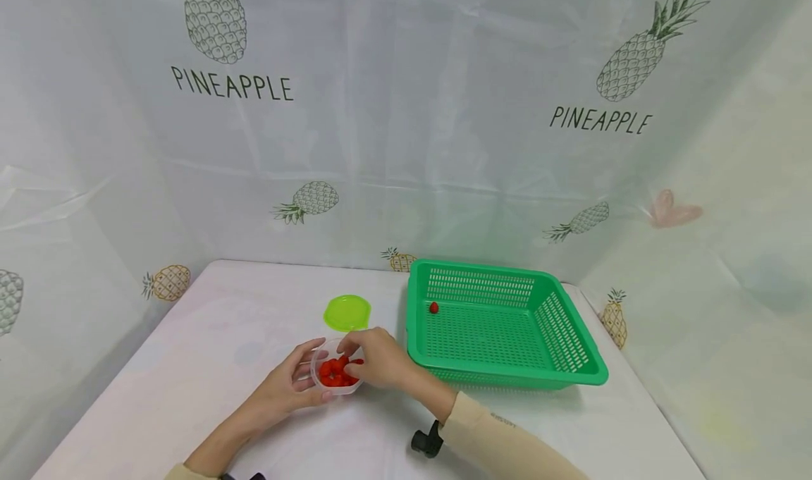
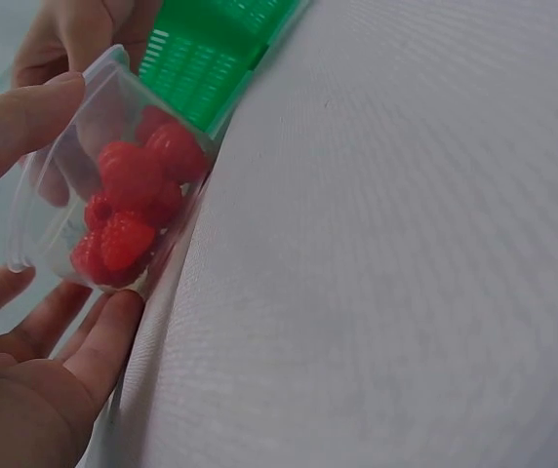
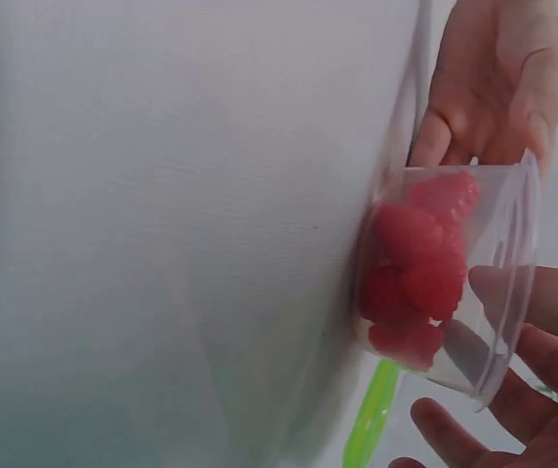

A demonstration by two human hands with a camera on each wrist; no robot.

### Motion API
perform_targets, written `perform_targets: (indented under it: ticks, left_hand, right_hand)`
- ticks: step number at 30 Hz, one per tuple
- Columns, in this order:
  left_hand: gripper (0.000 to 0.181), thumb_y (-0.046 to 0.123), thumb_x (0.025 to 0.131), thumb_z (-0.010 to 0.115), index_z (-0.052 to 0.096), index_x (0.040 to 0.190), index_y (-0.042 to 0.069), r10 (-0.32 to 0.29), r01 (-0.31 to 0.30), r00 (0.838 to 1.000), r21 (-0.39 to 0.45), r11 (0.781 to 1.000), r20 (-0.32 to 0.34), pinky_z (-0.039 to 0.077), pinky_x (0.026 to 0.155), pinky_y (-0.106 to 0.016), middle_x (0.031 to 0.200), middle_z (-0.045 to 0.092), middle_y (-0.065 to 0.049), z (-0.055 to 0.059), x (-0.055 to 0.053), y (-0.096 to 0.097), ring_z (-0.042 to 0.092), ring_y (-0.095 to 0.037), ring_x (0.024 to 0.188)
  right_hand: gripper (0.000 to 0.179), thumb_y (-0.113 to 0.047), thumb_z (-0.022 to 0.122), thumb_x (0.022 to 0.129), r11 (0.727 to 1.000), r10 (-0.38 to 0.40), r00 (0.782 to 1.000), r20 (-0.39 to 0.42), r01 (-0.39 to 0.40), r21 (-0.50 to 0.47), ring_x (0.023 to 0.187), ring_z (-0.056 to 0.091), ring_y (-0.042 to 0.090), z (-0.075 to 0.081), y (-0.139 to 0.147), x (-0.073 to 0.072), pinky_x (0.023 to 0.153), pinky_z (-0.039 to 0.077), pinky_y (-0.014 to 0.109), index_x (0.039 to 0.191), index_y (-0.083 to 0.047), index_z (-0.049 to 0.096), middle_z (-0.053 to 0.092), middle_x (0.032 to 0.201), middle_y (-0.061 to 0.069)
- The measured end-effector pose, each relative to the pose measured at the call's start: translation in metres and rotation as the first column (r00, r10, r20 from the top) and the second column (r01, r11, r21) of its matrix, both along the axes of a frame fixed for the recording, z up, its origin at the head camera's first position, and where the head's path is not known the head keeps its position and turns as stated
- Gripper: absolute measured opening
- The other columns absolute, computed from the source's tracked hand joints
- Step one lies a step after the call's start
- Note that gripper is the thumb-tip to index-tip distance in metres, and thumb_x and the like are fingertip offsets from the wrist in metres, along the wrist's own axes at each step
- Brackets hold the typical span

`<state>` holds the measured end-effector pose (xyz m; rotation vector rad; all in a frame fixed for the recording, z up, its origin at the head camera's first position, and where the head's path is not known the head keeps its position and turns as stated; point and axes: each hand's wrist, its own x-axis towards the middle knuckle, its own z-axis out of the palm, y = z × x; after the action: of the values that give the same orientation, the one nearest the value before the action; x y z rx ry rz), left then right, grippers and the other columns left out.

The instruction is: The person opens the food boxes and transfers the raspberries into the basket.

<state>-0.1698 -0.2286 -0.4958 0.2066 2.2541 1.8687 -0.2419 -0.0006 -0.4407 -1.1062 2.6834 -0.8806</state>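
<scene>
A clear plastic tub (image 1: 337, 388) stands on the table with several red raspberries (image 2: 131, 185) inside. My left hand (image 1: 279, 392) holds the tub from the left, its thumb near the rim and its fingers along the far side and base. From the right my right hand (image 1: 378, 359) reaches over the tub's rim. Its thumb (image 3: 542, 297) dips inside close to the raspberries, and a gap shows between thumb and fingers. No berry is visibly pinched there. A single raspberry (image 1: 434, 307) lies in the green basket (image 1: 507, 376), near its left wall.
A lime-green lid (image 1: 347, 313) lies flat on the table behind the tub. The slotted basket stands to the right, close to my right forearm. Pineapple-printed sheeting (image 1: 412, 134) hangs behind and at both sides. A pale cloth (image 1: 254, 304) covers the table.
</scene>
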Motion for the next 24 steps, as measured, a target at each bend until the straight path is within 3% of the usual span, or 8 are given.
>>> perform_targets:
  ticks: [14,24]
  left_hand:
    - [0.096,0.023,0.090,0.088,0.030,0.166,0.020,-0.002,0.002,1.000,-0.002,1.000,-0.005,0.055,0.106,-0.029,0.163,0.041,-0.020,-0.0023,-0.0018,-0.0002,0.050,-0.039,0.145]
    - [0.097,0.021,0.090,0.088,0.029,0.166,0.020,-0.001,0.001,1.000,0.009,1.000,0.000,0.055,0.106,-0.028,0.164,0.040,-0.021,-0.0013,-0.0026,-0.0003,0.050,-0.040,0.146]
  right_hand:
    - [0.023,-0.010,0.080,0.094,1.000,0.004,1.000,-0.005,-0.004,0.024,0.100,0.067,0.020,-0.0086,-0.0069,-0.0017,0.077,0.052,0.017,0.117,-0.008,0.079,0.078,0.101,-0.002]
    - [0.021,-0.012,0.081,0.093,0.999,-0.017,1.000,-0.022,0.018,0.048,0.090,0.062,0.011,-0.0069,-0.0081,0.0014,0.070,0.050,0.016,0.114,-0.010,0.083,0.075,0.099,-0.002]
